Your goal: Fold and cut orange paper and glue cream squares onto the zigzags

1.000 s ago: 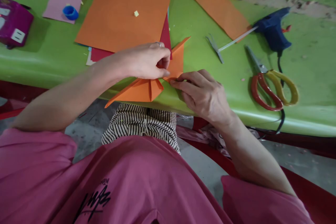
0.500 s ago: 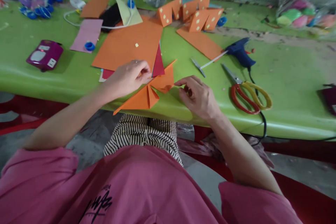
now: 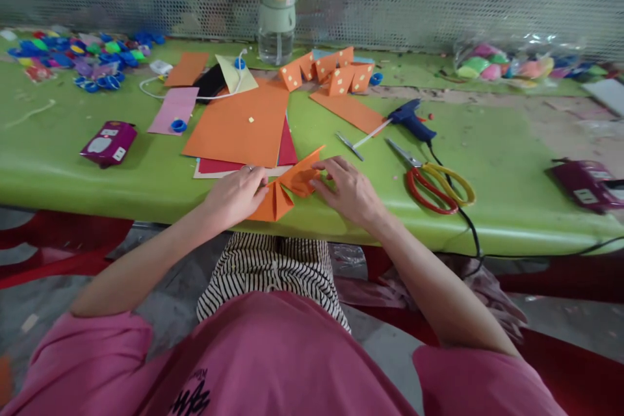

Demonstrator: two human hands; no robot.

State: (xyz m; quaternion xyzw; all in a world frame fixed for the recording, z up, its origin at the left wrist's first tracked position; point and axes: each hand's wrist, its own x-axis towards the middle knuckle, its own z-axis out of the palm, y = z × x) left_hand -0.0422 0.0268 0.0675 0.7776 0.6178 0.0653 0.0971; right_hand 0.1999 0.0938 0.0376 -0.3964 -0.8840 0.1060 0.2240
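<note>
A folded orange paper (image 3: pixel 298 177) with a pleat at its middle lies at the front edge of the green table. On its left part rests my left hand (image 3: pixel 237 196), thumb and fingers closed on the paper. My right hand (image 3: pixel 347 190) pinches the paper's right end between thumb and fingers. Just behind is a stack of card with a large orange sheet (image 3: pixel 234 118) on top and a red sheet (image 3: pixel 289 143) showing beneath. To the right lie scissors (image 3: pixel 414 161) with one red and one yellow handle, and a blue glue gun (image 3: pixel 412 119).
Dotted folded orange strips (image 3: pixel 342 78) and a water bottle (image 3: pixel 277 16) stand at the back. Purple boxes sit left (image 3: pixel 110 143) and right (image 3: pixel 587 185). Blue caps (image 3: pixel 104 65) lie back left; a bag of coloured pieces (image 3: pixel 502 65) lies back right. A black cable (image 3: pixel 468 224) hangs over the edge.
My left hand has come down and left onto the orange paper. My right hand has moved in and taken its right end. The view has tilted up, showing more of the back.
</note>
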